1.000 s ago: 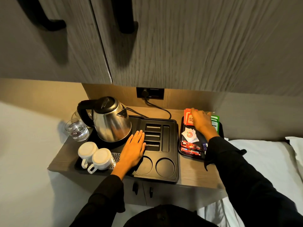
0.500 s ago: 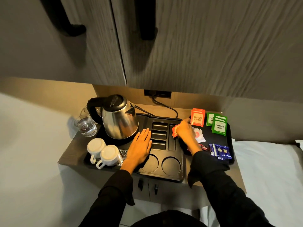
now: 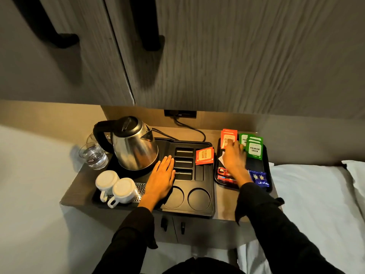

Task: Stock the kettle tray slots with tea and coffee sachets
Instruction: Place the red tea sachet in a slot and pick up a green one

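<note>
The black kettle tray (image 3: 205, 209) lies on a wooden shelf, with three short slots (image 3: 183, 162) and one long slot on its right. Orange Classic Assam sachets (image 3: 204, 155) stand tilted in the top of the long slot. My left hand (image 3: 163, 177) lies flat and open on the tray, left of the slots. My right hand (image 3: 235, 158) hovers over the small supply tray (image 3: 269, 175), fingers at the orange sachet stack (image 3: 228, 137); what it grips cannot be told. Green Premium Green sachets (image 3: 254, 148), blue sachets (image 3: 259, 178) and red sachets (image 3: 224, 175) lie there too.
A steel kettle (image 3: 135, 144) stands on the tray's left half, its cord running to a wall socket (image 3: 180, 113). Two white cups (image 3: 116, 187) sit upturned on the drip grid. Water glasses (image 3: 93, 155) stand left of it. Cabinet doors hang overhead; a white bed (image 3: 312, 194) lies right.
My right hand carried orange sachets from the supply tray to the long slot, left them there, and moved back over the supply tray. My left hand stayed flat on the kettle tray.
</note>
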